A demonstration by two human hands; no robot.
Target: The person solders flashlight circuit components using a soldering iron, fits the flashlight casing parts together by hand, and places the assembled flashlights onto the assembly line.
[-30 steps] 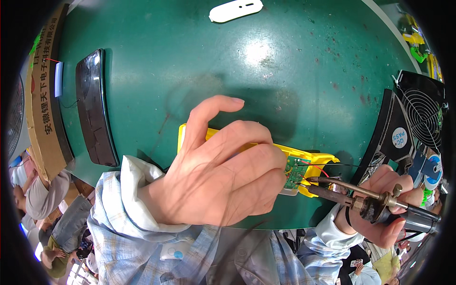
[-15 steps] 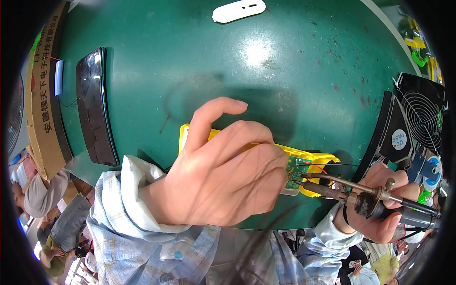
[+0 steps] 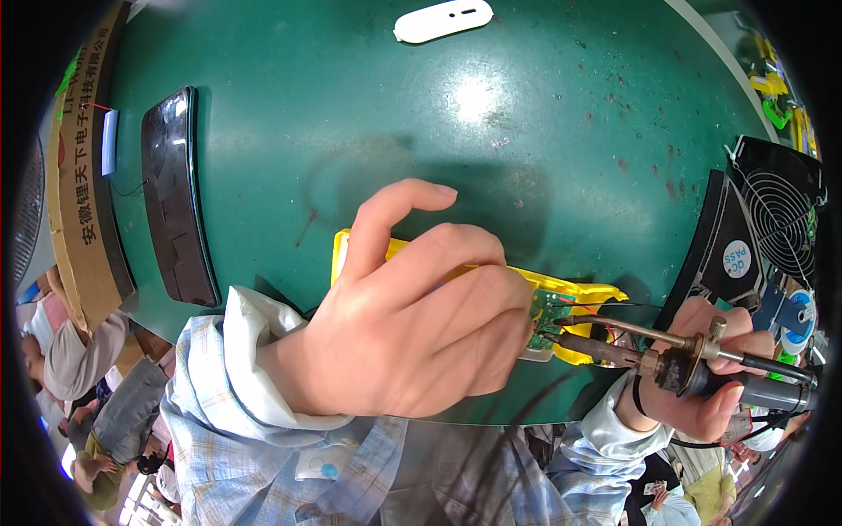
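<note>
We see the yellow case [image 3: 583,289] just below and right of the frame's centre, lying beneath the curled fingers of the left hand [image 3: 421,316]. Its topmost finger juts out; the other fingertips are hidden, so we cannot tell what they grip. The green board [image 3: 551,309] shows just right of those knuckles. At lower right, we see the right hand [image 3: 688,410] closed around a soldering iron [image 3: 671,373], tip at the board.

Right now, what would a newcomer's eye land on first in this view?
The left hand, mid-picture, its bent fingers over a yellow casing. Then the soldering iron in the right hand, at lower right, its tip over the green circuit board near the casing's right end. At the left lies a dark, glossy, phone-like slab.
</note>
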